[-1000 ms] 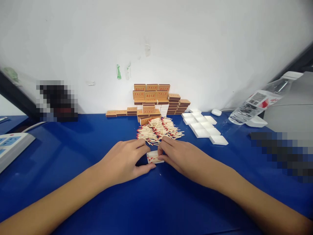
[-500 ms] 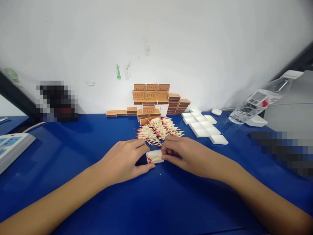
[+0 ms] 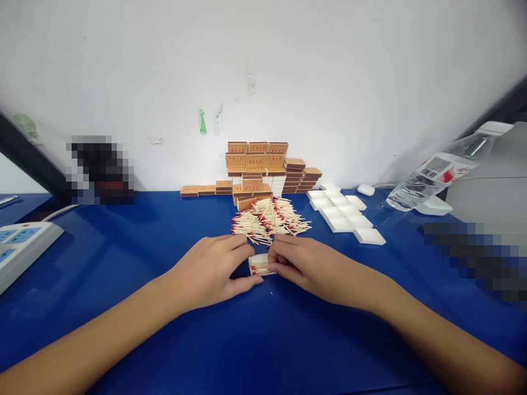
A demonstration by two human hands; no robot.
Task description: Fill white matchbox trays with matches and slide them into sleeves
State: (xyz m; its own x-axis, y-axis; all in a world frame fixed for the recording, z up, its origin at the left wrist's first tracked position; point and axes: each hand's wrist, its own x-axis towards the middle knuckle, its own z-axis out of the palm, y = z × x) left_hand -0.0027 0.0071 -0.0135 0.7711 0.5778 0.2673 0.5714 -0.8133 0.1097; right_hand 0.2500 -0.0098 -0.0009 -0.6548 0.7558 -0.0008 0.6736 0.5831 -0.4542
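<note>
A small white matchbox tray (image 3: 258, 264) with red-tipped matches in it lies on the blue table (image 3: 164, 329). My left hand (image 3: 209, 271) pinches its left end between thumb and fingers. From the other side, my right hand (image 3: 304, 263) closes its fingers on the tray's right end and on the matches inside. Just behind both hands lies a loose pile of matches (image 3: 267, 219).
Brown matchbox sleeves (image 3: 257, 167) are stacked against the white wall. Several empty white trays (image 3: 346, 215) sit in rows at the right of the pile. A plastic water bottle (image 3: 436, 173) lies far right, a white power strip (image 3: 20, 247) far left.
My right hand's fingers have slid left again over the tray and closed on it. The left hand has hardly moved. The view has shifted slightly.
</note>
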